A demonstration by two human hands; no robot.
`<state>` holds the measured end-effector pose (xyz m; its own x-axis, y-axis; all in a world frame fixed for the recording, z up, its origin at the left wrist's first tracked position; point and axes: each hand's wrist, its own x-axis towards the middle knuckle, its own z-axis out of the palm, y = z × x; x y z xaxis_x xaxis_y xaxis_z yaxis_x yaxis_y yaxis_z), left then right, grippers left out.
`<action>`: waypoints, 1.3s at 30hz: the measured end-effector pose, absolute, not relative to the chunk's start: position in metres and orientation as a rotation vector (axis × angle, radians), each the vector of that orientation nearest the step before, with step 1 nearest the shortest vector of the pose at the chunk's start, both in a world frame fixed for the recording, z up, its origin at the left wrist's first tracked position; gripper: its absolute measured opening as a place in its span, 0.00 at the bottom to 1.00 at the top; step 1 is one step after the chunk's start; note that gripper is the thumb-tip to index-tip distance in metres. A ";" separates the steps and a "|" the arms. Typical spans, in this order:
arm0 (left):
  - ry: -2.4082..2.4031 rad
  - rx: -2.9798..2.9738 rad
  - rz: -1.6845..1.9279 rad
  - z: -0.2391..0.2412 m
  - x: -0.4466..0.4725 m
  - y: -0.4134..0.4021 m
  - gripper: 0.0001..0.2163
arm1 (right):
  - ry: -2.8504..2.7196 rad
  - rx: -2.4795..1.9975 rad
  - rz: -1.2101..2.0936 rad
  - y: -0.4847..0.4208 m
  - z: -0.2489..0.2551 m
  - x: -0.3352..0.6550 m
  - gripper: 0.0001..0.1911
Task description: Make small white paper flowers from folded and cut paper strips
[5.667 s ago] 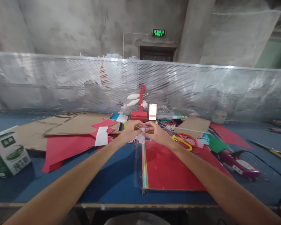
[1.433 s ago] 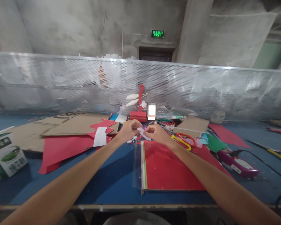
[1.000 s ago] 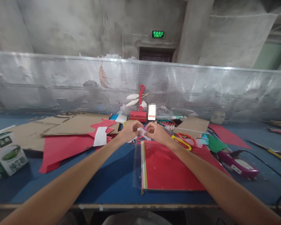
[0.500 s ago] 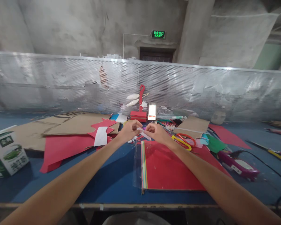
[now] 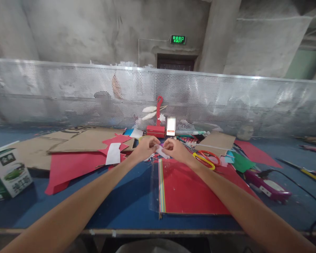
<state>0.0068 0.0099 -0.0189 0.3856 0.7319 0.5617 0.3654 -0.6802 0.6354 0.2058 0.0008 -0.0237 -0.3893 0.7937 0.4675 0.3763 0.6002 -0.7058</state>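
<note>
Between my two hands is a small piece of white paper (image 5: 162, 151), pinched at its edges. My left hand (image 5: 145, 147) holds its left side with thumb and fingertips closed. On the other side my right hand (image 5: 176, 149) grips it, fingers bent, hiding part of the paper. Just below lies a stack of coloured paper (image 5: 195, 189) with a red sheet on top, in a clear sleeve. Red and white scraps (image 5: 153, 157) are scattered under the hands. Beyond them stands a red paper stand (image 5: 156, 131) with a hooked post, near white leaf-like shapes (image 5: 149, 115).
Orange-yellow scissors (image 5: 205, 160) rest right of my right hand. A purple glue gun-like device (image 5: 269, 186) with a black cord lies farther right. Cardboard (image 5: 81, 142) and red paper (image 5: 71, 168) cover the left, beside a milk carton (image 5: 9, 174). A phone (image 5: 171, 126) stands behind.
The white paper between my fingers has shifted slightly and shows a little broader. Both hands stay almost in the same place.
</note>
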 end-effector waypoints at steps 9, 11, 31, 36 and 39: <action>0.979 2.339 1.235 -0.023 0.006 0.015 0.11 | -2.019 -0.919 0.627 0.001 -0.025 0.206 0.09; 0.974 2.351 1.217 -0.022 0.006 0.015 0.12 | -2.035 -0.922 0.619 0.001 -0.025 0.206 0.09; 1.246 2.719 0.868 -0.020 0.003 0.000 0.17 | -2.121 -0.926 0.523 -0.001 -0.026 0.206 0.07; 1.276 2.704 0.818 -0.018 0.003 -0.002 0.11 | -2.132 -0.883 0.535 -0.004 -0.024 0.206 0.08; 1.297 2.697 0.784 -0.016 0.004 -0.002 0.09 | -2.158 -0.872 0.516 -0.006 -0.023 0.206 0.07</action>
<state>0.0038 -0.0018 -0.0162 0.5203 0.7426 0.4218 0.7184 -0.6476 0.2541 0.2064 -0.0059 -0.0231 -0.4958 0.7202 0.4853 0.4232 0.6883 -0.5892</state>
